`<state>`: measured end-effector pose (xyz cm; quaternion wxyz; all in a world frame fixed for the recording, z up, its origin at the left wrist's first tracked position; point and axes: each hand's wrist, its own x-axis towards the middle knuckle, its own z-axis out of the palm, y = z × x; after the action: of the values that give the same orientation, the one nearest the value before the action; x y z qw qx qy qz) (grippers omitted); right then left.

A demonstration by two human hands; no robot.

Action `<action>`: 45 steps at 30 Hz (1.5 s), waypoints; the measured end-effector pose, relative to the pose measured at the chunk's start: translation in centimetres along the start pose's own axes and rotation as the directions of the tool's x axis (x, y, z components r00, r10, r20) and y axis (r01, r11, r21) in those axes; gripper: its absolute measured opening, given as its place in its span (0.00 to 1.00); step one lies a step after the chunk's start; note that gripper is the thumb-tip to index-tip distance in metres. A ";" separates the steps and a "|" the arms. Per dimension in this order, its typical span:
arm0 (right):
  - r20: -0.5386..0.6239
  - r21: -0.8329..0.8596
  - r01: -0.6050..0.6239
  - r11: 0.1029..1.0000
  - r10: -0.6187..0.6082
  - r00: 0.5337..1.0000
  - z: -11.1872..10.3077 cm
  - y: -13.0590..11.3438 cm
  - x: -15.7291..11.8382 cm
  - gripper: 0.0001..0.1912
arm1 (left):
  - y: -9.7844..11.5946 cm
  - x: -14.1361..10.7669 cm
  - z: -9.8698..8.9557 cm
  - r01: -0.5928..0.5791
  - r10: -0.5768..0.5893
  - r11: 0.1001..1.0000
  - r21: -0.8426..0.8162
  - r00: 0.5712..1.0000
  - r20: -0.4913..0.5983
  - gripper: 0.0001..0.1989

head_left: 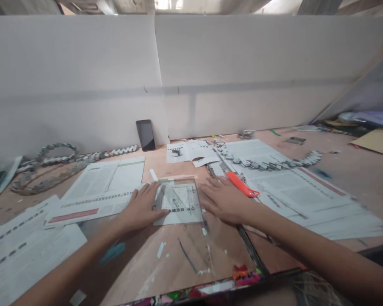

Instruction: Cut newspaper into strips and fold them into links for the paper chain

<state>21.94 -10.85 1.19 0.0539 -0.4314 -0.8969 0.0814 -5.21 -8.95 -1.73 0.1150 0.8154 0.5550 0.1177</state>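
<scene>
A piece of printed paper [178,216] lies in the middle of the table under a clear, ruler-like sheet [178,191]. My left hand [146,205] rests at the left edge of these, its fingers apart and its thumb over the paper. To the right, my right hand [223,199] lies flat with spread fingers beside the sheet. Just behind that hand is an orange-red cutter [242,184], near its wrist side. No object is gripped by either hand.
Folded-paper chains [258,165] lie at the right back and at left. Printed sheets [332,212] spread on both sides. A phone [146,135] leans on the white wall. Colourful scraps [245,276] line the front edge; a dark strip [250,248] is near my right forearm.
</scene>
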 end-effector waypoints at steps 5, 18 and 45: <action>-0.003 -0.054 -0.017 0.998 0.016 1.000 -0.4 0.6 0.4 0.28 | -1.9 -0.1 -0.8 0.014 -0.023 0.998 0.063 0.990 0.140 0.46; -0.062 -0.004 -0.233 0.973 0.232 0.971 -2.4 2.7 2.9 0.22 | -0.3 2.5 -3.4 -0.021 0.007 0.998 0.055 0.971 0.239 0.53; -0.188 0.976 0.114 0.183 0.458 0.869 0.5 2.5 5.2 0.16 | 3.3 4.0 -3.5 0.043 -0.206 0.676 -0.736 0.969 -0.133 0.14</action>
<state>20.52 -5.32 0.32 0.5054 -0.4064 -0.5450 0.5314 -2.01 -6.20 2.86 0.3788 0.6460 0.5259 0.4033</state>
